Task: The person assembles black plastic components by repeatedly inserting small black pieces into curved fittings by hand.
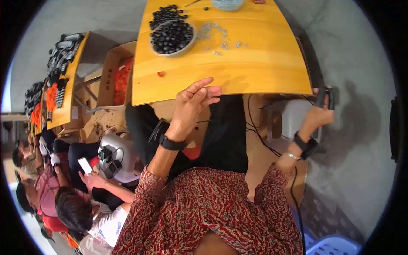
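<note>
My left hand [196, 98] is raised over the near edge of the yellow table [238, 72]. Its fingers are stretched out and apart, and nothing shows in them. Off the table's right side, my right hand [319, 115] has its fingers wrapped round a black object [330, 98], whose kind I cannot make out. A bowl [192, 46] heaped with small black round parts [172, 36] stands at the table's far left. More of those parts lie loose behind it. To the bowl's right are scattered small silvery metal pieces [224, 44]. A small red piece [160, 74] lies nearer the left edge.
A cardboard box [104, 85] with orange pieces stands left of the table. Other tables [68, 100] hold black and orange items. At left, people sit, one with a phone [85, 165]. Black cables [259, 131] hang near a grey stool [295, 121]; a blue basket [333, 245] is lower right.
</note>
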Available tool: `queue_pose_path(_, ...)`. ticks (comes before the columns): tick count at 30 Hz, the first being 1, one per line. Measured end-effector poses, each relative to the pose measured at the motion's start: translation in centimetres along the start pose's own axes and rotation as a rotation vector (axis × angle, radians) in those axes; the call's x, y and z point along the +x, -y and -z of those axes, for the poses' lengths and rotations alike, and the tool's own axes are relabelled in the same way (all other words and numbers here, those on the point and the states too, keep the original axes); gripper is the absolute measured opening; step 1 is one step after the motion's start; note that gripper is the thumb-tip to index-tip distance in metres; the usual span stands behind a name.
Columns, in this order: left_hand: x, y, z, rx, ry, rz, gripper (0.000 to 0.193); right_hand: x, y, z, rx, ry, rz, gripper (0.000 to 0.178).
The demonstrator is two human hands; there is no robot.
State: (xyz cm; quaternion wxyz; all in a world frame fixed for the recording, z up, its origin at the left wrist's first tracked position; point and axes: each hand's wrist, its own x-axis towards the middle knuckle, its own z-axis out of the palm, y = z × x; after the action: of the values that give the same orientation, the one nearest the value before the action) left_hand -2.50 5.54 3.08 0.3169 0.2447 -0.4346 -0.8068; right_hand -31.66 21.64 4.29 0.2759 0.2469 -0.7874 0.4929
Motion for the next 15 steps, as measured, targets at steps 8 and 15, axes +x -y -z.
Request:
queue_pose_path(8,2.3,0.2,2.4,-0.062,-0.096,-0.011,0.026,7.8,-23.4,-6.8,0.186,-0.04,-0.381,0.024)
queue_pose_path(15,1.7,0.2,3.2,-0.112,-0.096,-0.013,0.026,6.3,-7.9,-5.5,0.064,-0.306,0.115,0.014)
